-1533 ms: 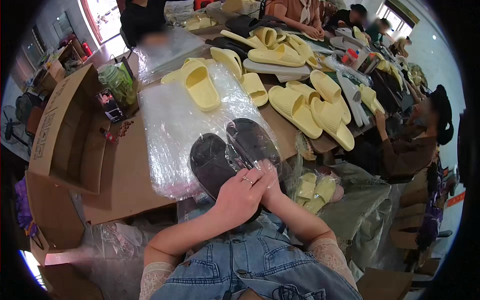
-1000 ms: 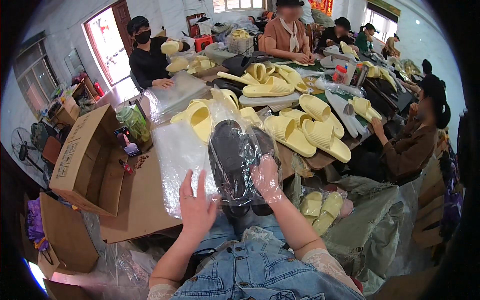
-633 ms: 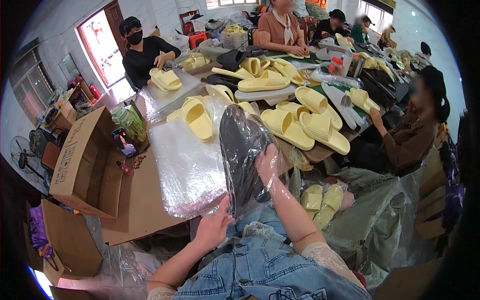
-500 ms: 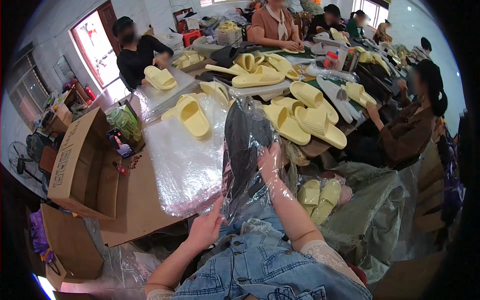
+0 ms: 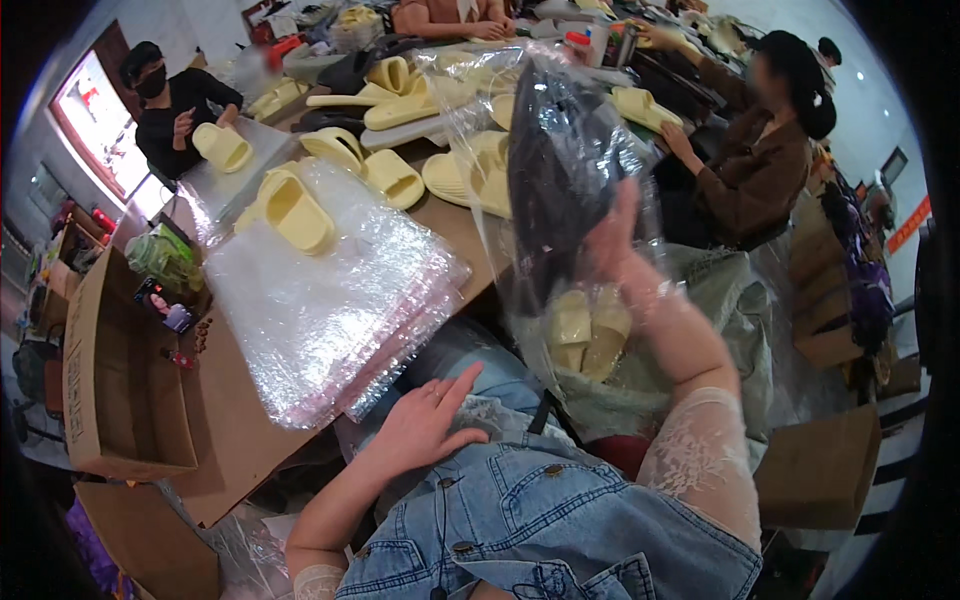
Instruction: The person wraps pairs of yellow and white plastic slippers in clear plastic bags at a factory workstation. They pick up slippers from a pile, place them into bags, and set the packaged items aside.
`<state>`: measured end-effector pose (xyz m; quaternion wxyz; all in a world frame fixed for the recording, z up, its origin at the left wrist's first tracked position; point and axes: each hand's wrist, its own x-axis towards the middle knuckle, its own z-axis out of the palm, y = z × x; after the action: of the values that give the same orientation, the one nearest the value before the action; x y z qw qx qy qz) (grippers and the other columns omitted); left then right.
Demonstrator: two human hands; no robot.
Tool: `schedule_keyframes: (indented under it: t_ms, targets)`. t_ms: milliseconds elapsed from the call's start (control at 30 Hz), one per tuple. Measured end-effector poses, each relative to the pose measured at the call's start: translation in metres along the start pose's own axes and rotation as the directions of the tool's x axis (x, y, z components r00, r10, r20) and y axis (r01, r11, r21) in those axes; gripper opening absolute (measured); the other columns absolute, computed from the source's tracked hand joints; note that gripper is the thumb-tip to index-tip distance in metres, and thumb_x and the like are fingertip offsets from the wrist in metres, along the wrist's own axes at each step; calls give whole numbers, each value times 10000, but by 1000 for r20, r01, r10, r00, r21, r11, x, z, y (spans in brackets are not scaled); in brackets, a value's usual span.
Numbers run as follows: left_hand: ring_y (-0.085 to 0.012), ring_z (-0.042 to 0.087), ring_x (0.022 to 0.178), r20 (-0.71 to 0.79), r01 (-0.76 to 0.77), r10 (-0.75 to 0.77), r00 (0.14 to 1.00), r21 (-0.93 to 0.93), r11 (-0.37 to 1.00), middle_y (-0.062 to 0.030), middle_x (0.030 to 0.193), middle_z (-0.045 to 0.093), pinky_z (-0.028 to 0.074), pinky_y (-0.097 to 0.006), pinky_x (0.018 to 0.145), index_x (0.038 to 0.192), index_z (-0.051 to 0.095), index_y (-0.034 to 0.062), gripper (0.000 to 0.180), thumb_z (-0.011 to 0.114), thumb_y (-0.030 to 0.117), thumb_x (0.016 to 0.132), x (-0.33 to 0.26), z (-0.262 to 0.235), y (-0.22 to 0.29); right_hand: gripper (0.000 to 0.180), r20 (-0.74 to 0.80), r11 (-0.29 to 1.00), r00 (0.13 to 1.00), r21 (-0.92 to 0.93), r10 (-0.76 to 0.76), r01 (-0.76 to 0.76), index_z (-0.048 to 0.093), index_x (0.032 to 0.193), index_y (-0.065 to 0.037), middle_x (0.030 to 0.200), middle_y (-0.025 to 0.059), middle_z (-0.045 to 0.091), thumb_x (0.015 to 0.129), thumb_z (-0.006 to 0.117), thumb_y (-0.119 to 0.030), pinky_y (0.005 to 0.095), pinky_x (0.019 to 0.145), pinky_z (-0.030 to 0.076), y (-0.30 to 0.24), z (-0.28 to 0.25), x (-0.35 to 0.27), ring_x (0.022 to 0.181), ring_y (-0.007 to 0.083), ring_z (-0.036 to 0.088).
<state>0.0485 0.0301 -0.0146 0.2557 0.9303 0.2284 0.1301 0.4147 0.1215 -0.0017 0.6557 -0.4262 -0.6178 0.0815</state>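
My right hand [image 5: 615,235] is raised at the right of the table edge, closed on a pair of dark slippers [image 5: 560,165]. A clear plastic bag [image 5: 530,300] surrounds the slippers and stretches over part of my right forearm; its far edge flares above the table. Glare and the plastic blur the fingertips. Low in front of my denim jacket, my left hand [image 5: 430,415] is empty, its fingers apart. Beside it lies a stack of clear bags [image 5: 330,320], with a pale yellow slipper [image 5: 298,212] on top.
Yellow slippers [image 5: 395,100] crowd the table's far side. Bagged yellow slippers [image 5: 590,335] lie in a green woven sack [image 5: 700,385] at my right. A cardboard box [image 5: 115,375], a jar [image 5: 165,260] and a phone [image 5: 165,303] sit left. Co-workers [image 5: 750,160] sit around the table.
My right hand has carried the bagged dark slippers to the right, away from the bag stack and over the sack. My left hand has come off the bag's near edge. The view has turned right.
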Motion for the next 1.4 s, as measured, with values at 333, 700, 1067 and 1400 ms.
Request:
schedule_keyframes:
  t_ms: [333, 700, 1067, 1400]
  targets:
    - [-316, 261, 1488, 239, -442, 375, 896, 374, 816, -172, 1565, 344, 265, -455, 1198, 1445, 451, 52, 731, 710, 239, 788, 125, 93, -14, 400, 90, 763, 986, -644, 139, -49, 609, 1208, 7, 1159, 235, 642, 824, 662, -90, 421, 978, 445, -40, -203, -73, 1117, 403, 589]
    - [-280, 630, 889, 201, -314, 282, 938, 153, 937, -88, 888, 664, 476, -422, 774, 984, 643, 80, 198, 588, 74, 794, 130, 166, -34, 815, 418, 429, 114, -898, 901, -96, 358, 1539, -154, 1553, 189, 380, 838, 694, -399, 534, 1135, 337, 33, -108, -210, 1446, 437, 301]
    - [-292, 563, 785, -72, -376, 369, 927, -130, 918, -66, 808, 592, 463, -401, 736, 938, 643, 65, 371, 612, -2, 574, 90, 47, -1, 571, 287, 178, 82, -767, 954, 617, 393, 1532, -235, 1628, 64, 273, 975, 477, -333, 718, 1096, 234, 211, -54, -284, 1490, 468, 145]
    - [-291, 572, 1027, 79, -290, 300, 951, -113, 950, -86, 1033, 618, 473, -421, 891, 898, 623, 44, 239, 646, 73, 662, 84, 56, -3, 826, 363, 461, -288, -639, 886, 616, 438, 1496, -187, 1434, 115, 546, 766, 690, -481, 470, 1065, 435, 219, -59, -245, 1294, 377, 529]
